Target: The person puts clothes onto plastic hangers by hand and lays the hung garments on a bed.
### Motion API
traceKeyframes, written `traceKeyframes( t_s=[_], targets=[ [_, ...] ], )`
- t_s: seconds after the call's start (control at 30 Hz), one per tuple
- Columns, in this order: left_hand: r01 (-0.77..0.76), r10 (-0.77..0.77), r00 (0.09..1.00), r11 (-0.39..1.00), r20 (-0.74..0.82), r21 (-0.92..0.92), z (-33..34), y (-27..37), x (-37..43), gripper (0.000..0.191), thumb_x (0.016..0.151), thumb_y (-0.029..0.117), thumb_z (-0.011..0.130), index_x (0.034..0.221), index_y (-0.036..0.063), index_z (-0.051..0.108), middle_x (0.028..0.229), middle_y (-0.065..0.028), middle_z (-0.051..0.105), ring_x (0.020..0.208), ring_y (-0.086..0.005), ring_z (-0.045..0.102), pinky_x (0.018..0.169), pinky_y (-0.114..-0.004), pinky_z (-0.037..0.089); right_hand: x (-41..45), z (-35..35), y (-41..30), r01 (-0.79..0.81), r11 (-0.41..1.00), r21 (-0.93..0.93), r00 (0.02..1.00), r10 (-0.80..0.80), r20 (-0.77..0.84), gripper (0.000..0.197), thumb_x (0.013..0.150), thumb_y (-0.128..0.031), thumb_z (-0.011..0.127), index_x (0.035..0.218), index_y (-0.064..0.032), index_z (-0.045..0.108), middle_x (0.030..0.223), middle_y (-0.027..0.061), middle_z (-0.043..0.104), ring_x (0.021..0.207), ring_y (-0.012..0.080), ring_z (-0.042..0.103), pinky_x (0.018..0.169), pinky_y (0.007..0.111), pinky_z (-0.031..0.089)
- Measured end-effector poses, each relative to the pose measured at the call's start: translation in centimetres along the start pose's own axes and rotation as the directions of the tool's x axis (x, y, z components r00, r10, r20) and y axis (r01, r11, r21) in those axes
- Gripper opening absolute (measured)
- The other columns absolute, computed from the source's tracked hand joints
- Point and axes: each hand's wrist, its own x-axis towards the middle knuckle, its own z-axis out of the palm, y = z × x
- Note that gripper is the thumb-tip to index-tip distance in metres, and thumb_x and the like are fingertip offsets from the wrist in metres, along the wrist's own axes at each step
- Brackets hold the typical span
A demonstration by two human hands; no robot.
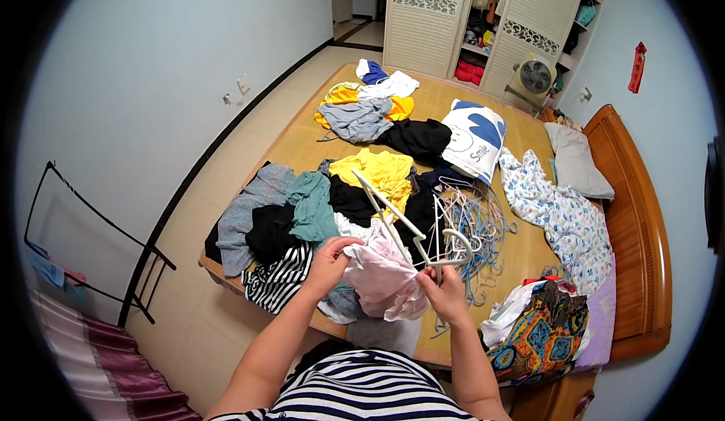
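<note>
My left hand (329, 268) pinches the upper left edge of a pale pink garment (379, 276). My right hand (446, 295) grips a white plastic clothes hanger (401, 217) and also seems to touch the garment's right edge. The hanger is tilted, its long bar pointing away to the upper left and its hook towards the right. Part of it overlaps the pink cloth; whether it sits inside the garment I cannot tell. Just beyond my right hand lies a tangled heap of blue, pink and white hangers (476, 234) on the bed mat (524, 254).
Heaped clothes surround the pink garment, among them a yellow one (376, 172), a teal one (312, 203) and a striped one (278, 279). Farther off lie a white-and-blue pillow (474, 140) and more clothes. Patterned clothing (538, 330) is piled near the wooden headboard (634, 240). A black rack (102, 211) stands left.
</note>
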Motion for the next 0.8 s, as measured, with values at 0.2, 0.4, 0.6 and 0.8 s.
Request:
traceKeyframes(
  t_s=[0.2, 0.4, 0.6, 0.8],
  targets=[
    [0.121, -0.121, 0.993, 0.992, 0.009, 0.049, 0.0, 2.0, 0.1, 0.032, 0.079, -0.007, 0.044, 0.102, 0.0045, 0.064, 0.099, -0.0077, 0.062, 0.091, -0.0153, 0.058, 0.082, -0.027, 0.046, -0.9, 0.6, 1.3, -0.008, 1.0, 0.019, 1.0, 0.008, -0.016, 0.018, 0.079, -0.011, 0.068, 0.08, -0.0003, 0.054, 0.071, 0.0041, 0.057, 0.063, 0.0121, 0.052, 0.059, 0.027, 0.044],
    [0.118, -0.131, 0.991, 0.883, 0.003, -0.454, 0.1, 0.0, 0.4, 0.021, 0.091, 0.003, 0.046, 0.106, 0.0032, 0.061, 0.1, -0.0044, 0.061, 0.089, -0.0103, 0.057, 0.082, -0.025, 0.046, -1.5, 0.8, 2.6, -0.055, 0.977, 0.207, 0.994, 0.073, -0.081, 0.017, 0.081, -0.015, 0.068, 0.08, -0.0016, 0.057, 0.065, 0.0015, 0.055, 0.059, 0.0087, 0.05, 0.055, 0.025, 0.042],
    [0.197, -0.203, 0.976, 0.701, 0.074, -0.685, -1.3, -0.2, 0.4, 0.017, 0.094, 0.013, 0.048, 0.108, 0.0066, 0.055, 0.094, -0.0028, 0.062, 0.083, -0.0119, 0.059, 0.077, -0.026, 0.047, -2.6, -3.3, 4.1, 0.002, 0.99, 0.138, 0.973, 0.03, -0.227, 0.018, 0.087, -0.018, 0.062, 0.081, -0.0019, 0.057, 0.064, -0.0022, 0.053, 0.055, 0.0051, 0.045, 0.05, 0.021, 0.036],
    [0.192, -0.198, 0.977, 0.684, 0.074, -0.704, -2.5, 0.4, 1.0, 0.015, 0.095, 0.013, 0.047, 0.105, 0.0075, 0.056, 0.092, -0.0003, 0.06, 0.081, -0.0092, 0.057, 0.073, -0.023, 0.046, -5.0, -8.0, 5.3, 0.071, 0.993, 0.094, 0.927, -0.031, -0.373, 0.026, 0.09, -0.021, 0.058, 0.074, -0.0005, 0.056, 0.06, -0.0023, 0.049, 0.052, 0.0049, 0.04, 0.047, 0.022, 0.032]
  ],
)
